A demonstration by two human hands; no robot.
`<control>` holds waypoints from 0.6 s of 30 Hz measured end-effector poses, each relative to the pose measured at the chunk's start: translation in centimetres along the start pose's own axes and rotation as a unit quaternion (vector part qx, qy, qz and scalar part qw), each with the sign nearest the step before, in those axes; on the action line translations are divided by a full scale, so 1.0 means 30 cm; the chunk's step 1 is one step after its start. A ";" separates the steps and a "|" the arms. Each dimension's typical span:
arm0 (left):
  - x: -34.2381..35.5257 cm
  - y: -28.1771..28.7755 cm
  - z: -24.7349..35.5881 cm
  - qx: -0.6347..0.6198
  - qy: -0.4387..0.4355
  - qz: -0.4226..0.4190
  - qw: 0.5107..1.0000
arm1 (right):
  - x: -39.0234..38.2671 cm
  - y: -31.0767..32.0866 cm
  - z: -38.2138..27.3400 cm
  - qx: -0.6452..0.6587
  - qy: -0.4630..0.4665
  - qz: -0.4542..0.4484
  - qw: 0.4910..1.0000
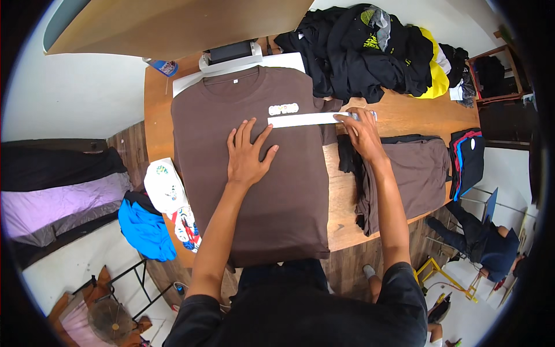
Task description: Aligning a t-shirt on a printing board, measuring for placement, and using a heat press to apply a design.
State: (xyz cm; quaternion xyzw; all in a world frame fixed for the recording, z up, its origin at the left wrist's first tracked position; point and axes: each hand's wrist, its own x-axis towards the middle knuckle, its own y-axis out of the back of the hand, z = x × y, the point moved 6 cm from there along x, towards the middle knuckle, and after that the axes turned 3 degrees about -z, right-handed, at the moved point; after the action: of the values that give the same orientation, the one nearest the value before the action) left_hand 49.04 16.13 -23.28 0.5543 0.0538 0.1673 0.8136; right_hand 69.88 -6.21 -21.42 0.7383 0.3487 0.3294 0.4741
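A dark brown T-shirt (260, 191) lies spread out with its collar at the far side. On its chest sits a small pale, multicoloured design (283, 109). Just below that design runs a long white strip (306, 120), reaching past the shirt's right side. My right hand (361, 130) pinches the strip's right end, where a greyish patterned part shows between the fingers. Flat on the shirt rests my left hand (248, 153), fingers spread, its index fingertip at the strip's left end. Whether the strip is paper or film, I cannot tell.
A large tan panel (173, 26) overhangs the far left. Black clothes (358, 63) are heaped at the back right of the wooden table (344, 196). Folded brown garments (413, 173) lie to the right. White patterned cloth (165, 185) and blue fabric (144, 231) hang at the left edge.
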 end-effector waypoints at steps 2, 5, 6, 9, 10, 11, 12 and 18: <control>0.001 -0.001 0.000 -0.003 0.001 0.001 1.000 | -0.002 -0.003 0.008 0.018 -0.004 -0.001 1.000; 0.000 0.000 -0.001 -0.005 0.003 0.002 1.000 | 0.000 -0.004 0.006 0.008 0.005 0.003 1.000; 0.000 0.000 -0.001 -0.003 0.005 0.001 1.000 | 0.000 -0.002 0.004 0.008 0.005 0.004 1.000; 0.001 -0.002 0.000 -0.007 0.001 0.006 1.000 | -0.003 -0.002 0.007 0.015 -0.004 -0.003 1.000; 0.001 -0.003 0.002 -0.007 0.001 0.006 1.000 | -0.005 -0.007 0.014 0.020 -0.004 -0.003 1.000; 0.000 -0.002 0.002 -0.005 0.002 0.006 1.000 | -0.002 -0.008 0.012 0.026 -0.003 -0.002 1.000; -0.001 -0.002 0.001 -0.003 0.002 0.005 1.000 | 0.000 -0.008 0.007 0.026 -0.003 -0.002 1.000; 0.000 0.002 0.002 -0.004 0.007 0.005 1.000 | 0.003 -0.003 0.003 0.015 0.008 0.008 1.000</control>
State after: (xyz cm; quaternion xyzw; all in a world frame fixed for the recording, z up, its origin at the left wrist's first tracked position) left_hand 49.04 16.11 -23.21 0.5500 0.0559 0.1758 0.8146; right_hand 69.99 -6.17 -21.52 0.7457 0.3518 0.3330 0.4575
